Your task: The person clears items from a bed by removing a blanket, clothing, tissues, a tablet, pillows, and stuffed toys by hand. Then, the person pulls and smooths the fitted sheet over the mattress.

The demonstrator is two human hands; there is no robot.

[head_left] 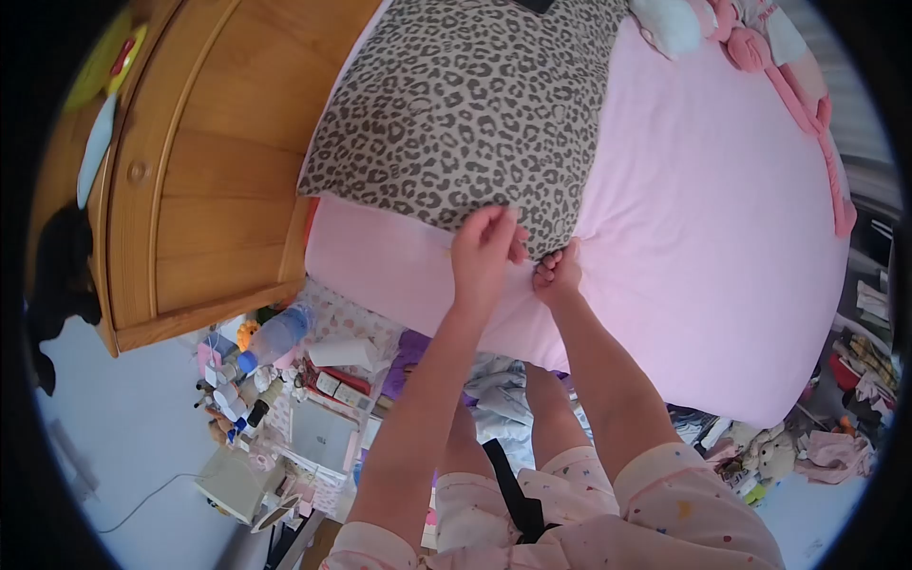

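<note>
A leopard-print pillow (456,114) lies on a bed with a pink sheet (703,218). My left hand (483,252) is over the pillow's near edge, its fingers curled and thumb and forefinger close together; whatever is between them is too small to make out. Just to the right, my right hand (559,275) is closed at the pillow's near right corner, with its fingers wrapped at the cloth there. Creases in the pink sheet spread out from beside the right thumb.
A wooden cabinet (218,142) stands against the bed's left side. Plush toys (670,28) lie at the far right of the bed. Below left are a plastic bottle (275,337), a paper roll (344,353) and cluttered small items. Clothes (836,456) are heaped at the right.
</note>
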